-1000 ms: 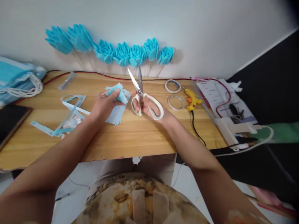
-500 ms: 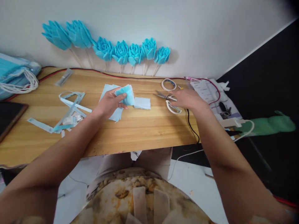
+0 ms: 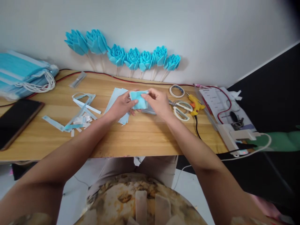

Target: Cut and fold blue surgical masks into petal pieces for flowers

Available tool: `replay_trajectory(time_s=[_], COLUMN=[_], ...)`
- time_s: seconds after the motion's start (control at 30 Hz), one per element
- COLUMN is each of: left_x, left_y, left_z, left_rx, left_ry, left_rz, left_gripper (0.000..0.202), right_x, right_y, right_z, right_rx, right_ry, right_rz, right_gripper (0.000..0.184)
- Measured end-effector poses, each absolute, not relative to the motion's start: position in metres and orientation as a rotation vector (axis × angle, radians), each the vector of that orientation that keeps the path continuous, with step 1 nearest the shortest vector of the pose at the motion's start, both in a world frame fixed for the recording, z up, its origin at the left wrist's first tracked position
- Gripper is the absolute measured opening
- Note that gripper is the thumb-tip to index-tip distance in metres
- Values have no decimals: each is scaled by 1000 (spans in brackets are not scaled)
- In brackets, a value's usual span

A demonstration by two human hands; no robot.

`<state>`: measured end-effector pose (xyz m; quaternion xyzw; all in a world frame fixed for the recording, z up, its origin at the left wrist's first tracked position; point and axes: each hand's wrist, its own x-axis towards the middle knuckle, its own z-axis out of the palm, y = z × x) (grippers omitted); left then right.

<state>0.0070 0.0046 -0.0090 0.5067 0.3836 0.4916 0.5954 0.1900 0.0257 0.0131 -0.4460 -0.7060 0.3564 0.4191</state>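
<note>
A small stack of light blue non-woven fabric squares is held up over the table between both hands. My left hand grips its left side, thumb across the front. At its upper right edge, my right hand pinches the fabric between thumb and fingers. Pale blue flat sheets lie under and beside my left hand. Another small pale stack rests below my right hand, partly hidden by it. White-handled scissors lie just right of my right hand.
Blue fabric flowers on sticks lean on the wall. Cut strips and scraps lie left, near a phone and bagged blue masks. A tape roll, yellow glue gun and power strip are right.
My right hand has left the scissors, which now lie on the table, and moved left to the fabric squares. My left hand still holds them. The view has turned slightly left.
</note>
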Motion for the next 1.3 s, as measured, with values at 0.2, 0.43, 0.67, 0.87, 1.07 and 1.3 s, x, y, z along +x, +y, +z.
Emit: replay_trajectory(time_s=[0.2, 0.43, 0.67, 0.87, 1.07, 1.3], left_x=[5, 6, 6, 7, 7, 5], left_y=[4, 2, 1, 2, 3, 8], left_z=[-5, -1, 0, -4, -10, -12], left_rx=[1268, 1256, 1200, 1158, 1166, 1115], left_ry=[1034, 1082, 1065, 990, 936, 888], left_rz=[1035, 1124, 1193, 1222, 1242, 1294], left_gripper=[41, 42, 44, 45, 48, 51], right_x=[199, 201, 197, 196, 195, 200], right_y=[25, 19, 7, 11, 10, 10], right_z=[-8, -8, 2, -2, -3, 0], right_rx=[-1111, -1081, -973, -1012, -1027, -1053], right_ry=[-1618, -1637, -2148, -2287, -2242, -1928], right_rz=[930, 646, 283, 26, 204, 464], right_gripper=[30, 21, 38, 61, 32, 32])
